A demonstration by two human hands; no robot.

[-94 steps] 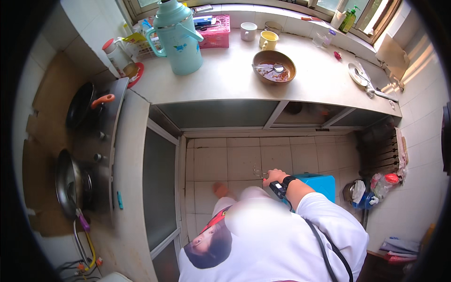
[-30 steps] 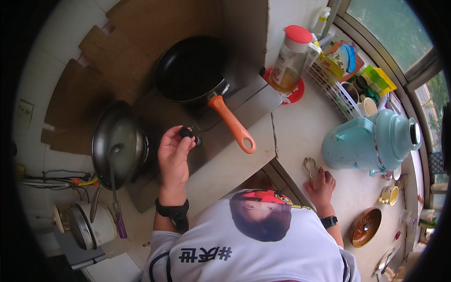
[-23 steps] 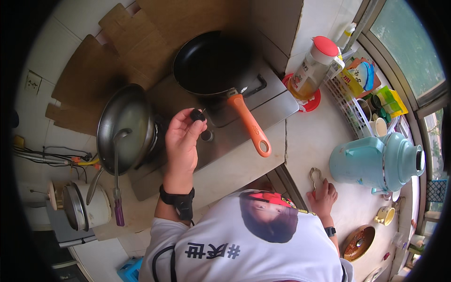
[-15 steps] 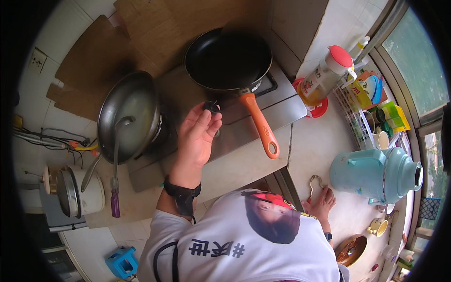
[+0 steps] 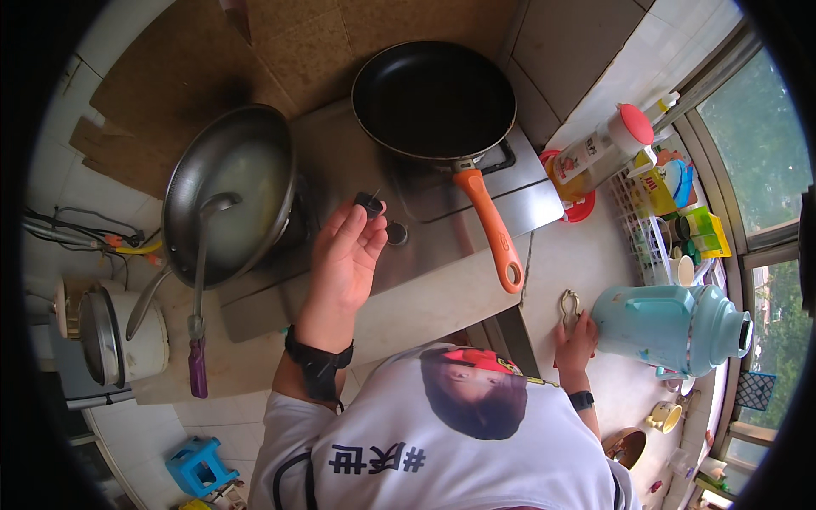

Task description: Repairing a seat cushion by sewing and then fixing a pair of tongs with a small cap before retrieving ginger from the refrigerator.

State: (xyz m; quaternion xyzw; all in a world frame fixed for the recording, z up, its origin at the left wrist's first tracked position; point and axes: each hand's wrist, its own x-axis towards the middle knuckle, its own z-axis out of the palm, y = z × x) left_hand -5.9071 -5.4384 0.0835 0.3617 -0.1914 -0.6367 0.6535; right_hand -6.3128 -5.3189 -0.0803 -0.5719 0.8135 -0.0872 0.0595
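Steel stovetop [image 5: 433, 242], black piece [image 5: 367, 204] in left hand [image 5: 347, 259]

The person wears a white short-sleeved T-shirt [image 5: 501, 476]. A printed portrait [image 5: 476, 412] with dark hair sits on it, bordered by a red patch with yellow and black details, and bold black lettering [image 5: 376, 460] runs beside it. Curved black lines, piping or straps, mark the shoulders. A bulky black strap [image 5: 319, 370] wraps the left wrist, a slimmer dark wristband [image 5: 581, 400] the right. Both the left hand [image 5: 347, 251] and right hand [image 5: 576, 347] are ungloved.
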